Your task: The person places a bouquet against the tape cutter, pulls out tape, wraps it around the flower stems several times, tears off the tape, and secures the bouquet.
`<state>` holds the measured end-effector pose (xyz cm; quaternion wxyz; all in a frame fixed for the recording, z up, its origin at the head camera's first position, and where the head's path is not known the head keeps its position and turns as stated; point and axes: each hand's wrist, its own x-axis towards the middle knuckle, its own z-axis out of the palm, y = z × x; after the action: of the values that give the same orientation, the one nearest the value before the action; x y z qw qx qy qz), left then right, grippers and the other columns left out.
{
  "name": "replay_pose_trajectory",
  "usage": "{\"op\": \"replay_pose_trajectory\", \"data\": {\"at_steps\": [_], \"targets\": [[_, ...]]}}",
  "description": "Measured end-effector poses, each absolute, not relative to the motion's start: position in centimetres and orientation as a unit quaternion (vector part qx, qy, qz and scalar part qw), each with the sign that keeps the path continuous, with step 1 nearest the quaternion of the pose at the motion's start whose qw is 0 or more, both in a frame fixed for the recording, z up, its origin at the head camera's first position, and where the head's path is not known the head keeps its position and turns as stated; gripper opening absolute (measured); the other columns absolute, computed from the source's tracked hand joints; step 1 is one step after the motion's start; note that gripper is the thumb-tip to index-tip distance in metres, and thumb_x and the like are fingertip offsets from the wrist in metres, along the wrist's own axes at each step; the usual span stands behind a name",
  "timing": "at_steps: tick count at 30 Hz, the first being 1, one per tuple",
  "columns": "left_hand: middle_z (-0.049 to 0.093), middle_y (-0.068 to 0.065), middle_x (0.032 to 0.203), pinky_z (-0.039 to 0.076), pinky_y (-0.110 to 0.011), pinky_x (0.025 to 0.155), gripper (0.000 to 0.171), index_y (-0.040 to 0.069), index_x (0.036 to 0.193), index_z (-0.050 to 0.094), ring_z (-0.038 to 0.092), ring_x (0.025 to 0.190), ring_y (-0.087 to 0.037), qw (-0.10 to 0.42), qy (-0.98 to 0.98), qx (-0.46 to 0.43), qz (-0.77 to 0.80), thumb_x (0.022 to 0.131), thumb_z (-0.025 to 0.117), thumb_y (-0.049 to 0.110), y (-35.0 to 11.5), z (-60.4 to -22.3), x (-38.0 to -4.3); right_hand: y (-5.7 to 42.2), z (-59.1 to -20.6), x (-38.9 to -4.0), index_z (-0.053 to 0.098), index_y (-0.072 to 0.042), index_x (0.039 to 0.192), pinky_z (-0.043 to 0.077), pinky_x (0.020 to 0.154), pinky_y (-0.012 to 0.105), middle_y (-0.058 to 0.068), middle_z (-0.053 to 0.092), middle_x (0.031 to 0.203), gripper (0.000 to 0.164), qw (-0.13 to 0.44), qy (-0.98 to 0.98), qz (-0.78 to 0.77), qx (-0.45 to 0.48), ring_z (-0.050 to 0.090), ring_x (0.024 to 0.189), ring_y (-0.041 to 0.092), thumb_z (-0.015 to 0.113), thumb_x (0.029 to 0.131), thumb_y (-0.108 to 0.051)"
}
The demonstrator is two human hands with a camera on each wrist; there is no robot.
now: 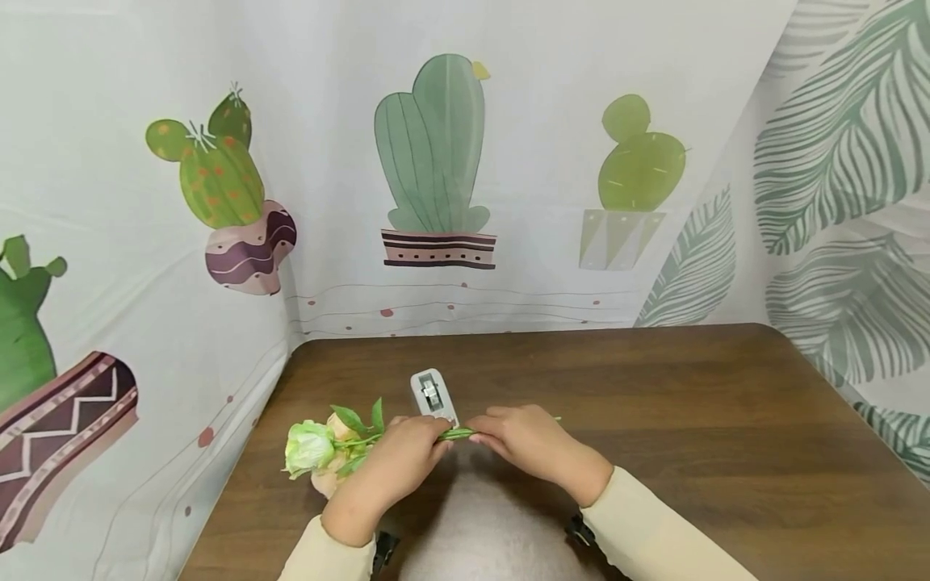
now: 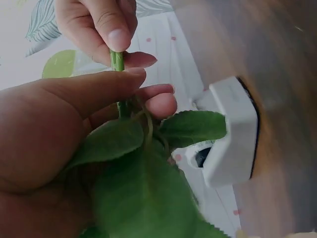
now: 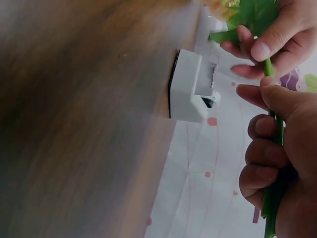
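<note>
A small bunch of flowers, pale green and peach, lies sideways above the table with its heads to the left. My left hand grips the green stems just below the leaves. A short way along, my right hand holds the same stems; in the right wrist view its fingers curl round them and the stem ends stick out below. Just beyond the hands stands a white tape dispenser with a toothed cutting edge.
The brown wooden table stretches to both sides and behind the dispenser. A white cloth backdrop printed with cacti and leaves hangs along its back and left edges.
</note>
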<state>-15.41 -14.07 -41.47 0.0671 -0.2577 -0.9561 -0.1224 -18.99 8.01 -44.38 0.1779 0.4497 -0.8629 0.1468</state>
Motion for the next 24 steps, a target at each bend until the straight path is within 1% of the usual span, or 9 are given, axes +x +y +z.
{"op": "replay_pose_trajectory", "data": {"at_steps": [3,5,9,12,16,18,24], "targets": [[0.061,0.009,0.070,0.050,-0.042,0.081,0.019,0.019,0.078,0.060,0.060,0.068,-0.009,0.070,-0.959,-0.250,-0.111,0.092,0.073,0.022,-14.5,-41.9,-15.5,7.8,-44.6,-19.3,0.073,-0.024,0.110,0.048,0.057,0.024,-0.011,0.063,0.080,0.016,0.159,-0.865,0.148,0.452,0.050,0.061,0.001,0.065,0.099,-0.031],[0.059,0.010,0.069,0.048,-0.040,0.077,0.021,0.020,0.077,0.058,0.056,0.065,-0.008,0.066,-0.961,-0.243,-0.112,0.092,0.072,0.022,-14.7,-42.1,-15.5,7.6,-44.6,-19.6,0.073,-0.023,0.109,0.050,0.059,0.026,-0.010,0.065,0.082,0.016,0.140,-0.868,0.153,0.451,0.055,0.064,0.003,0.065,0.099,-0.031],[0.062,0.008,0.074,0.043,-0.036,0.070,0.018,0.020,0.079,0.060,0.059,0.070,-0.011,0.056,-0.963,-0.235,-0.121,0.095,0.070,0.021,-15.0,-42.4,-15.6,7.3,-44.7,-20.1,0.072,-0.023,0.110,0.055,0.065,0.031,-0.009,0.068,0.087,0.016,0.109,-0.875,0.158,0.445,0.065,0.073,0.007,0.063,0.100,-0.032],[0.067,0.005,0.079,0.047,-0.039,0.069,0.015,0.019,0.082,0.062,0.065,0.075,-0.016,0.053,-0.963,-0.233,-0.125,0.096,0.068,0.020,-15.2,-42.6,-15.7,7.2,-44.7,-20.4,0.073,-0.024,0.112,0.056,0.070,0.033,-0.009,0.068,0.089,0.018,0.094,-0.880,0.155,0.439,0.068,0.078,0.009,0.061,0.101,-0.033],[0.069,0.001,0.082,0.052,-0.044,0.069,0.014,0.018,0.084,0.064,0.069,0.079,-0.022,0.036,-0.965,-0.225,-0.132,0.098,0.065,0.020,-15.5,-43.0,-16.0,7.0,-44.7,-20.5,0.073,-0.023,0.115,0.055,0.078,0.035,-0.007,0.071,0.093,0.022,0.092,-0.886,0.144,0.432,0.070,0.086,0.010,0.060,0.101,-0.034],[0.068,0.001,0.081,0.051,-0.044,0.066,0.016,0.018,0.083,0.062,0.068,0.078,-0.022,0.022,-0.966,-0.219,-0.134,0.099,0.064,0.021,-15.6,-43.1,-16.2,6.9,-44.6,-20.5,0.073,-0.022,0.117,0.053,0.079,0.036,-0.007,0.072,0.096,0.023,0.094,-0.889,0.139,0.425,0.070,0.089,0.011,0.060,0.101,-0.034],[0.058,0.005,0.072,0.047,-0.039,0.064,0.025,0.021,0.077,0.055,0.056,0.070,-0.014,-0.013,-0.968,-0.206,-0.144,0.101,0.060,0.024,-15.9,-43.3,-16.6,6.5,-44.8,-20.4,0.070,-0.022,0.127,0.050,0.081,0.039,-0.002,0.072,0.097,0.032,0.076,-0.907,0.119,0.396,0.070,0.092,0.017,0.054,0.104,-0.037]]}}
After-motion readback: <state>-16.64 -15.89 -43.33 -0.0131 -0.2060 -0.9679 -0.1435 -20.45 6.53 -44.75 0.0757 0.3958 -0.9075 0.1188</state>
